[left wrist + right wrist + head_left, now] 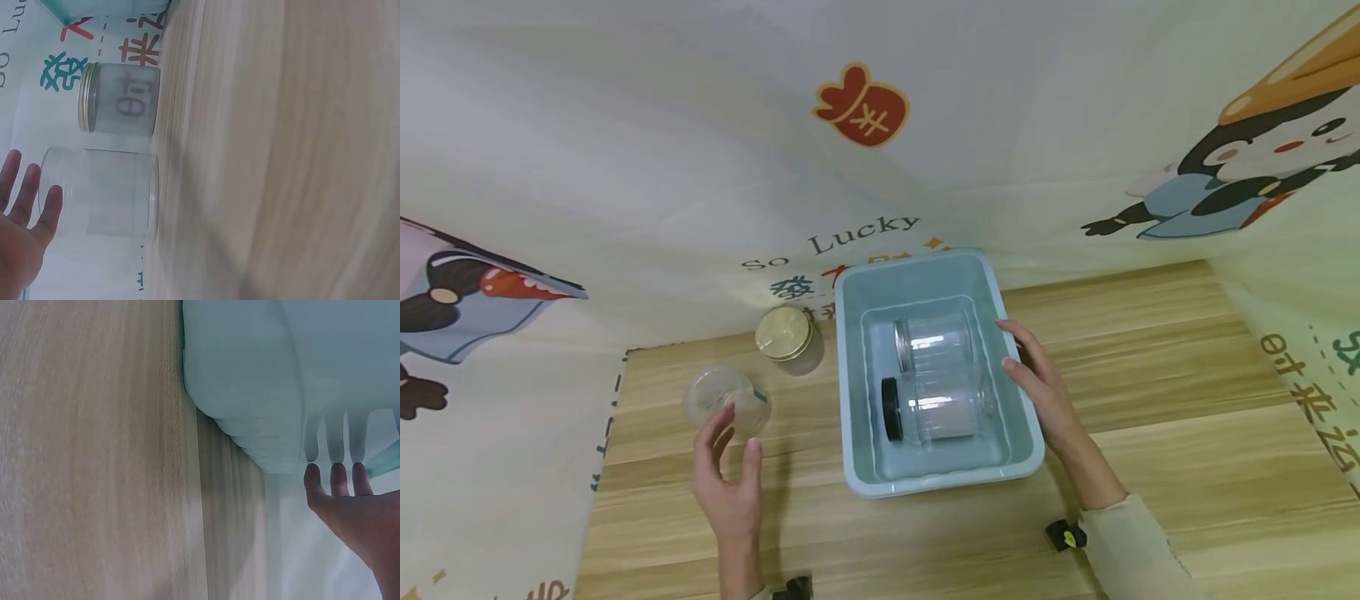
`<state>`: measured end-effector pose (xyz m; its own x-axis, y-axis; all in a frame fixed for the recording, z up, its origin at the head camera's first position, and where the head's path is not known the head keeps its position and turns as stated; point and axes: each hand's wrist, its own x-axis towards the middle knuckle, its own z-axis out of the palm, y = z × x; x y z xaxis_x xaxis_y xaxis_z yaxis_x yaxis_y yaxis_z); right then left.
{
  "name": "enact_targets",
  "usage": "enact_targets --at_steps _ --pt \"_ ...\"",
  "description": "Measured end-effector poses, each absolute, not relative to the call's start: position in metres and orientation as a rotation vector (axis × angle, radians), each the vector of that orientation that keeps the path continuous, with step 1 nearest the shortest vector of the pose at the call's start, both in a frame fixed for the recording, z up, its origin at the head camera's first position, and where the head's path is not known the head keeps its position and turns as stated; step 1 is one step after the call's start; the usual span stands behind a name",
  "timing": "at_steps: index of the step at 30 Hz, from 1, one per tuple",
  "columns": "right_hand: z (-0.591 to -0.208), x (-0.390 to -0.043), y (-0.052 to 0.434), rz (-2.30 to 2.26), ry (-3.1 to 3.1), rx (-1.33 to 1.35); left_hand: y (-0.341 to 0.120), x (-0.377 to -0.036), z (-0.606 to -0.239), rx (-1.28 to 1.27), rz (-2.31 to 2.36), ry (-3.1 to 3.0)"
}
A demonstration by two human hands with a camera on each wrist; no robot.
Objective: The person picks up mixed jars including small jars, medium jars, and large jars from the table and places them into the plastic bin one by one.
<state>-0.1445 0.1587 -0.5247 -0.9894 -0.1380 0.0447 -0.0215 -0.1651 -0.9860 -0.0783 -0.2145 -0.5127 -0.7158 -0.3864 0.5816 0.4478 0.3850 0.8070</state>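
A light blue plastic bin (848,392) stands on the wooden table. Two clear jars lie on their sides in it, one with a silver rim (934,342) and one with a black lid (936,407). My right hand (1026,367) rests with straight fingers against the bin's right rim; in the right wrist view its fingertips (337,478) meet the bin's wall (262,381). Left of the bin stand a gold-lidded jar (786,337) and a clear jar (726,398). My left hand (733,454) is open right at the clear jar (103,194); I cannot tell whether they touch.
A printed cartoon cloth covers the back wall and hangs down both sides of the table. The gold-lidded jar (119,99) stands just behind the clear one, near the bin's corner (106,9). Bare wood (1187,400) stretches to the right and front of the bin.
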Motion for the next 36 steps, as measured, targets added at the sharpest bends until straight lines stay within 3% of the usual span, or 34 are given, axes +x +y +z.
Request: enact_targets --at_steps 36 --pt "-0.526 -0.1455 0.1609 -2.303 2.014 -0.2 -0.2229 -0.0834 -0.506 0.089 -1.212 -1.987"
